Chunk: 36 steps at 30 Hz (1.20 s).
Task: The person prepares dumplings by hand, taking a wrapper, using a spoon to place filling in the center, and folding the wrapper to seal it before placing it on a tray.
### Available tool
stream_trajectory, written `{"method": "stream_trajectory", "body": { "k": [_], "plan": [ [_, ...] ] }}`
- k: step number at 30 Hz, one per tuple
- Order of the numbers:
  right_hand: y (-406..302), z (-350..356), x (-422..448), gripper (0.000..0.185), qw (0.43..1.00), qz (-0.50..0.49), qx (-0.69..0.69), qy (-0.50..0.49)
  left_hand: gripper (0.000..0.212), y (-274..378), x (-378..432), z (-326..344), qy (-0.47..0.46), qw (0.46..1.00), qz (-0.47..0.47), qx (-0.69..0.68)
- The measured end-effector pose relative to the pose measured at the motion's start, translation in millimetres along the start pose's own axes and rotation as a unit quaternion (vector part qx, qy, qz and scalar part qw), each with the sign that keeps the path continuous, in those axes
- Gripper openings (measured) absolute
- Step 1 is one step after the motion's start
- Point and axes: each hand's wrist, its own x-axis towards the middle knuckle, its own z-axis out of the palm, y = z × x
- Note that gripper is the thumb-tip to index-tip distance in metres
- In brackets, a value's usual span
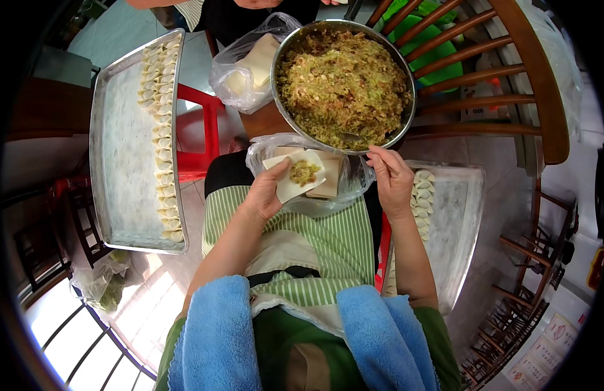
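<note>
My left hand (266,194) holds a square dough wrapper (285,188) out flat, with a dab of green and brown filling (304,173) near its middle. Below it, on my lap, a clear plastic bag (263,146) lies around a stack of wrappers (330,178). At the near rim of a large metal bowl (281,105), my right hand (392,180) pinches the handle of a metal spoon (351,137). The spoon's head is partly sunk in the minced filling (343,83), which is heaped in the bowl.
On my left, a metal tray (128,161) carries folded dumplings along its right side, above a red plastic stool (199,163). Another tray (453,220) with dumplings is at right. A wooden chair (522,73) stands beyond the bowl, near another wrapper bag (243,95). Another person's hand (257,4) shows at top.
</note>
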Motion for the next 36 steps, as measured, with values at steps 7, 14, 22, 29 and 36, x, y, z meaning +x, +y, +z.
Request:
{"method": "stream_trajectory", "body": {
  "k": [7, 14, 22, 29, 36],
  "plan": [
    [-4, -2, 3, 0.018, 0.996, 0.07, 0.058, -0.018, 0.045, -10, 17, 17, 0.014, 0.999, -0.018, 0.034],
    [-7, 2, -13, 0.019, 0.991, 0.08, 0.104, 0.029, 0.041, -18, 28, 26, 0.026, 0.999, -0.027, 0.0],
    [-24, 19, -62, 0.022, 0.993, -0.114, -0.038, 0.0, 0.042, -21, 19, 26, 0.022, 1.0, 0.002, -0.014],
    [-31, 21, -66, 0.029, 0.946, -0.276, -0.161, -0.061, 0.043, -13, 1, 37, -0.018, 0.998, 0.032, -0.044],
    [-37, 16, -59, 0.031, 0.976, -0.2, -0.09, 0.001, 0.043, -10, 10, 54, -0.042, 0.997, 0.045, -0.036]
  ]
}}
